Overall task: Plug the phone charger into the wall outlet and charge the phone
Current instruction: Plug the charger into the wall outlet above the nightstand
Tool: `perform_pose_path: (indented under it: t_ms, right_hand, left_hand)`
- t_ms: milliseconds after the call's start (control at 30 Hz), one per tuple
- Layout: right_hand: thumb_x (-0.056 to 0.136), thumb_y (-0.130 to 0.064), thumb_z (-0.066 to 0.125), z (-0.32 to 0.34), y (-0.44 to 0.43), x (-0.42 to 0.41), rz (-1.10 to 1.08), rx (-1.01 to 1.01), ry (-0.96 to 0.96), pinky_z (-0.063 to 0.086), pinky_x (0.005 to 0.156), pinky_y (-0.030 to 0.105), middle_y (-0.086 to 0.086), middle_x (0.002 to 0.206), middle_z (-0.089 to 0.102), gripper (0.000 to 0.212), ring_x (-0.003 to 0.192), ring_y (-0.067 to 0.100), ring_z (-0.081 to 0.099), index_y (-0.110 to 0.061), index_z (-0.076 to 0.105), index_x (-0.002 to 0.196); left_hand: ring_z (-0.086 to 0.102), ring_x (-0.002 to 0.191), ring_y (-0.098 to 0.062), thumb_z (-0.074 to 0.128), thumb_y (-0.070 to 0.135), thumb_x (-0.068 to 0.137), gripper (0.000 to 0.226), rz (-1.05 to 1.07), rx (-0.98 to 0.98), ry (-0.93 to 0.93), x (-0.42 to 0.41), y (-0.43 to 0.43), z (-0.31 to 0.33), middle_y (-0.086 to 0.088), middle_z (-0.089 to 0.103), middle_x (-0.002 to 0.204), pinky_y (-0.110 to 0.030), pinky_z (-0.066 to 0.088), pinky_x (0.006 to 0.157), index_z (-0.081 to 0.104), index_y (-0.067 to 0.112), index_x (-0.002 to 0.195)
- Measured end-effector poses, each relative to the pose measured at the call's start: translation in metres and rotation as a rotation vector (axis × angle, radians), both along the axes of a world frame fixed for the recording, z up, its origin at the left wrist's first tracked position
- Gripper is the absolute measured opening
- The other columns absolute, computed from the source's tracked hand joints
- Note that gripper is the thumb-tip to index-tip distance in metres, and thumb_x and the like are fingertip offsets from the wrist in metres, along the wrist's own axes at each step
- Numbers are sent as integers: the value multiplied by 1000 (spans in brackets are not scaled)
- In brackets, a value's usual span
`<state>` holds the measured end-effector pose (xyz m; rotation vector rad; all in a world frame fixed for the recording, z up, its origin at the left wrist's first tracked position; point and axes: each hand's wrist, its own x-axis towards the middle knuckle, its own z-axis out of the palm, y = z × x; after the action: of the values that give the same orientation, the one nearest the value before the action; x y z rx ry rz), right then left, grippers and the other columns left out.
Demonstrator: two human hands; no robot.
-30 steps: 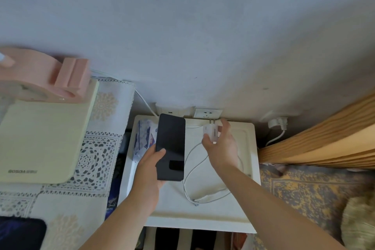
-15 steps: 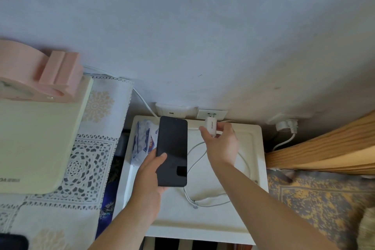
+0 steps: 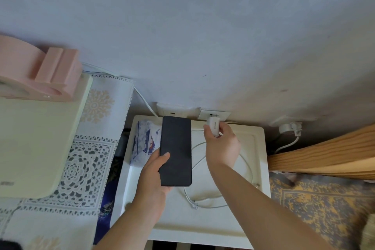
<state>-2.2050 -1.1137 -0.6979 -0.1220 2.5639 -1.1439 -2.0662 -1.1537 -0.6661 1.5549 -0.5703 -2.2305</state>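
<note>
My left hand grips a black phone with a dark screen, held above a white bedside stand. My right hand pinches a white charger adapter whose metal prongs touch the white wall outlet just above the stand's back edge. The adapter's white cable lies in a loose loop on the stand, its free plug end resting near the phone's lower edge.
A blue-and-white tissue pack lies on the stand's left part. A second white socket plate sits left of the outlet. A lace-covered table with a cream box and pink holder stands left; a wooden bed frame is right.
My right hand carried the adapter up and toward the wall, from above the stand until its prongs meet the outlet. The left hand kept hold of the phone, almost still.
</note>
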Motion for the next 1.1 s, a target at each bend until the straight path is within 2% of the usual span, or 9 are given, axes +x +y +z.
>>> perform_pose_path:
  t_ms: [133,300,567,733,933,1100]
  right_hand:
    - [84,-34,63,3,-6,0,-33,53,-12,55,71,39,0,78,63,25,75,27,63,-14,64,98]
    - [84,-33,61,7,-10,-4,-63,100,-49,42,64,29,-3,78,59,22,69,23,54,-16,63,98]
    - [84,-32,61,10,-12,-4,-92,93,-63,35,64,27,-2,83,62,21,71,22,51,-18,62,100]
    - [84,-29,62,9,-17,-1,-171,56,-91,36,64,27,-5,82,57,20,72,20,51,-20,62,102]
    - [83,-27,62,8,-22,-3,-217,15,-139,39,63,27,-1,85,65,15,74,23,58,-19,62,96]
    - [84,-36,62,7,-23,-13,-144,68,-61,42,68,28,3,101,70,30,90,29,64,-17,63,108]
  left_hand:
    - [66,107,-23,54,9,90,33,-15,7,-9,4,1,-3,-5,74,112,-40,52,86,66,20,118]
    - [64,111,-23,53,12,90,35,-53,5,-16,8,2,-6,-4,72,116,-45,49,95,64,23,121]
    - [65,111,-22,53,12,90,34,-75,13,6,12,3,-4,-2,74,113,-45,46,101,65,23,120]
    - [66,109,-22,53,12,90,32,-81,11,-1,13,3,-4,-1,75,110,-46,47,100,67,23,116]
    - [64,113,-23,52,14,90,34,-100,0,-9,14,2,-10,-2,73,116,-48,44,103,65,22,120]
    - [63,114,-21,53,15,90,35,-134,0,-5,15,7,-15,-1,72,117,-44,47,99,64,23,122]
